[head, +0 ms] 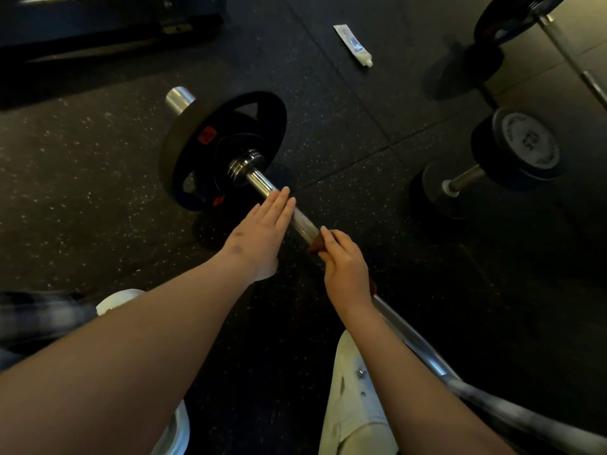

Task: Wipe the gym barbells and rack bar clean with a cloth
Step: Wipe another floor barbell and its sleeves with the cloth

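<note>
So, the barbell (303, 224) lay on the dark speckled rubber floor (98, 198), running from the upper left down to the lower right corner, where its shaft went blurry and got cut off by the frame edge. Only one loaded end showed: a black weight plate (197, 149) with red labels too small to read, and the chrome sleeve end (179, 98) poking out past it.

The person's left hand (262, 238) was laid flat, fingers straight and pressed together, with the fingertips (284, 195) resting on the shaft just short of the collar (246, 165). The right hand (345, 270) sat further down the same shaft, fingers curled round it and round a reddish-brown cloth (316, 245). Most of that cloth was hidden inside the grip, with only a bit peeking out at the thumb side, so its shape couldn't be made out.

A pale trouser leg (354, 415) filled the bottom between the forearms. Off to the right stood a dumbbell (522, 149); the number on its end cap was blurred. A second barbell (505, 24) was mostly cropped out at the top right. A small white tube (354, 46) lay on the floor well apart from the hands, its print unreadable. The dark bulk at the top left was too dim to identify.
</note>
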